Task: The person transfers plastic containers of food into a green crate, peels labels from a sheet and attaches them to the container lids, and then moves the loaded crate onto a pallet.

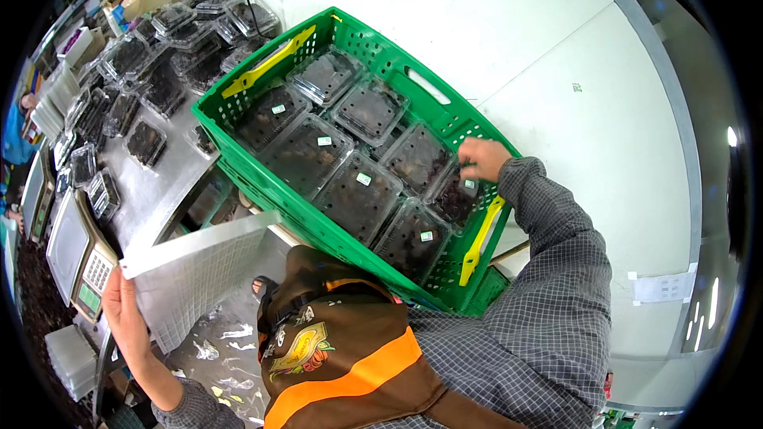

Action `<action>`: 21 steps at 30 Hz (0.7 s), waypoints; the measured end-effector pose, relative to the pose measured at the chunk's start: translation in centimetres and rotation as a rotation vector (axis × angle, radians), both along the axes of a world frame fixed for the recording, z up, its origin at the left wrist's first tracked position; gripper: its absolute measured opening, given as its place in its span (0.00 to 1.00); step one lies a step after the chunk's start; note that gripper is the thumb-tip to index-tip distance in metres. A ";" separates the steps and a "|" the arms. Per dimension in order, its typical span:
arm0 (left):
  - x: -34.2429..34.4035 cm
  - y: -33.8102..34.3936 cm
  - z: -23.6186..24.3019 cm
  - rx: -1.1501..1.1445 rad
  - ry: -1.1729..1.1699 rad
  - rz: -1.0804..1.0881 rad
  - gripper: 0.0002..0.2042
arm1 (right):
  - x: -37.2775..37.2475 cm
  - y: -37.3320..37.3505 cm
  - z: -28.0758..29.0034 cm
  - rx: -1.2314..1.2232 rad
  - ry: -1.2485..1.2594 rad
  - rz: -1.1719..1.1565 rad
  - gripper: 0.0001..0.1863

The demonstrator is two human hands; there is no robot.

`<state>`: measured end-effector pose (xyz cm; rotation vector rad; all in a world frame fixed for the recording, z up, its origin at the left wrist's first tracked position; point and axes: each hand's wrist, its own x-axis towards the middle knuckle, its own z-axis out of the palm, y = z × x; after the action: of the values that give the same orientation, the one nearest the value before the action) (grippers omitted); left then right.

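left hand (127, 310): out at the left, grip pinching one corner of a floppy whitish see-through sheet bundle (203, 278); thumb and fingers pressed on its white edge, the rest sticking out toward the crate, grid lines all over it; can't tell if its far end touches the crate
right hand (483, 160): over the right end of the crate, right by the last box of the back row; fingers curled in toward each other, but honestly can't tell if the grip is pinching anything
green crate (270, 192): tilted across the view in front of the person; perforated walls, a yellow handle (481, 242) at each end
clear boxes (359, 197): eight on show inside the crate, two rows of four, lids down, dark stuff inside; small white-and-green stickers (363, 179) on five of them, all four in the front row plus the one by the right hand
counter (171, 159): shiny metal, off to the left; loads more dark-filled boxes (147, 143) heaped on it, plus a scale (87, 262) with keypad, just beside the left hand
apron (342, 349): brown, orange stripe, over a dark checked sleeve (548, 286)
floor (195, 373): pale scraps scattered about
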<state>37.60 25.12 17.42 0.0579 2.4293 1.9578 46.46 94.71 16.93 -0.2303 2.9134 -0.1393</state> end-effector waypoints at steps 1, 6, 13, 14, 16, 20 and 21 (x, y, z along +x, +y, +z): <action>-0.3 -1.6 0.5 -0.007 0.042 0.069 0.15 | -1.7 -1.1 0.4 -0.108 0.073 -0.163 0.13; -1.3 -1.3 8.2 -0.117 0.535 0.602 0.10 | -7.4 -18.2 8.6 -1.039 0.196 -0.259 0.07; -3.2 6.4 13.0 -0.466 1.500 0.217 0.13 | -8.0 -42.3 15.0 -1.977 -0.471 -0.105 0.30; -2.8 6.5 12.9 -0.475 1.443 0.187 0.13 | -8.4 -44.5 14.9 -2.039 -0.463 -0.128 0.28; -3.2 7.0 11.7 -0.490 1.387 0.152 0.15 | -10.3 -46.8 14.5 -2.030 -0.380 -0.194 0.20; -6.6 4.4 9.4 -0.357 1.191 -0.080 0.21 | -16.3 -48.4 12.2 -1.987 -0.202 -0.174 0.19; -7.9 3.3 9.5 -0.276 1.143 -0.145 0.22 | -17.9 -48.4 11.9 -1.928 -0.117 -0.150 0.20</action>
<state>29.69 28.46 26.94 1.6928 3.0576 1.7075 28.58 46.29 28.88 -0.2053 1.5955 -2.5977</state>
